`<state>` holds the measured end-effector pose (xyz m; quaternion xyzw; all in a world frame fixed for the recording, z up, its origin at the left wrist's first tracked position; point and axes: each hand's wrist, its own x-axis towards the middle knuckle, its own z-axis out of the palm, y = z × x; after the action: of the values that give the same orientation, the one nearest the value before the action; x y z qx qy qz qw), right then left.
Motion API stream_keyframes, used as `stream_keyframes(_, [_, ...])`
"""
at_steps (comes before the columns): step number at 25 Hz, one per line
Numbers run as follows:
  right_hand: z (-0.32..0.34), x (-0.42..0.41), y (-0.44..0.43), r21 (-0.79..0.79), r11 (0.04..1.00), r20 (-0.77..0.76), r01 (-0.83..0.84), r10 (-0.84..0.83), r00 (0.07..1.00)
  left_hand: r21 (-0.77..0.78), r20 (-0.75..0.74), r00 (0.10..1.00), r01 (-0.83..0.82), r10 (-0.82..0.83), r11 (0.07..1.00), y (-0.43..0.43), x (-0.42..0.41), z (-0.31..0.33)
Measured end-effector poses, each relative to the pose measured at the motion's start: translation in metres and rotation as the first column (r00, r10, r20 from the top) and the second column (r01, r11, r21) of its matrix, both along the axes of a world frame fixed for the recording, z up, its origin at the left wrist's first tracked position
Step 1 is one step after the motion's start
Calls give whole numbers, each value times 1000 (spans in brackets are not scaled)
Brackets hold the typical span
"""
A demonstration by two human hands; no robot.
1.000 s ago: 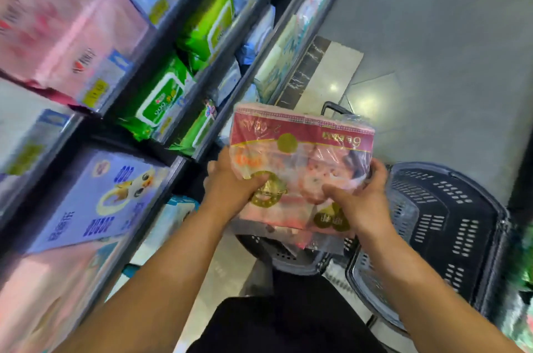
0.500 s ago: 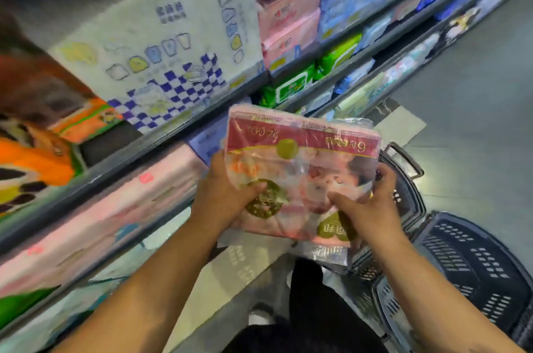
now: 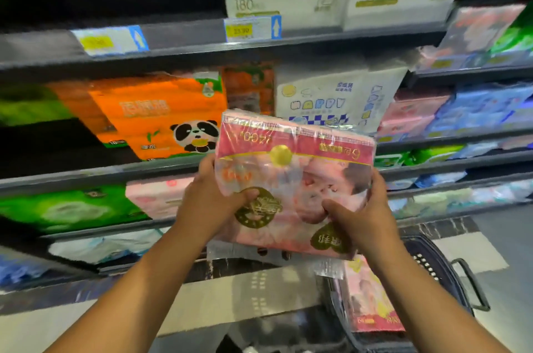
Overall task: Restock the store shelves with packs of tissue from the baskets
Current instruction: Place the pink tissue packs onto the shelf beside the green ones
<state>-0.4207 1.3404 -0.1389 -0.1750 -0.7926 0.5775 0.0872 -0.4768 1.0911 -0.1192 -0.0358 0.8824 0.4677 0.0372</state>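
Holds pink tissue pack [image 3: 294, 179] upside down before the middle shelf's [image 3: 72, 176] front edge, clear of the basket [image 3: 441, 263] below; grips opposite sides with left hand [image 3: 207, 202] and right hand [image 3: 363, 214], fingers [image 3: 376, 184] clamped on slippery film, likely steadying it for shelving.

We hold a pink tissue pack [image 3: 294, 179] in front of the shelves [image 3: 184, 44], printing upside down. Left hand [image 3: 213, 202] grips its left edge, right hand [image 3: 363, 211] its lower right, thumbs on the front. Another pink pack [image 3: 372, 300] lies in the dark basket [image 3: 432, 266] below. An orange panda pack [image 3: 161, 119] sits on the shelf behind.
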Motion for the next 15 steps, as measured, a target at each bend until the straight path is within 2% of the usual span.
stream_keyframes(5, [58,-26,-26,34,982,-49,-184,185,981,55,-106,975,-193,198,980,-37,24,52])
stream_keyframes(9, [100,-38,-53,81,948,-112,-308,316,942,65,-202,946,-244,253,967,-68,40,85])
stream_keyframes(15, [162,-61,-105,209,903,-236,-375,419,877,29,-330,878,-358,347,933,-117,42,147])
